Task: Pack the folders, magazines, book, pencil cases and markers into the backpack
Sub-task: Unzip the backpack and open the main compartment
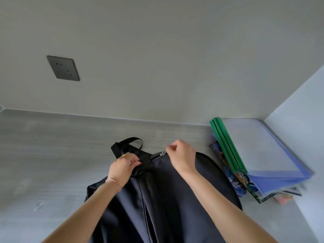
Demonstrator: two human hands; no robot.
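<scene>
A dark navy backpack (166,199) lies flat on the grey table, its black carry loop (129,143) pointing toward the wall. My left hand (122,167) grips the fabric at the backpack's top, just below the loop. My right hand (182,157) pinches the silver zipper pull (163,153) at the top of the bag. To the right lies a stack: clear and blue folders (266,155) with green spines (228,146), and colourful magazines (236,183) underneath. Something pink and orange (284,199) peeks out from under the stack; I cannot tell what it is.
The grey wood-grain table (61,155) meets a grey wall at the back, which carries a dark power socket (63,68). A pale side wall (301,120) bounds the table on the right, close to the stack.
</scene>
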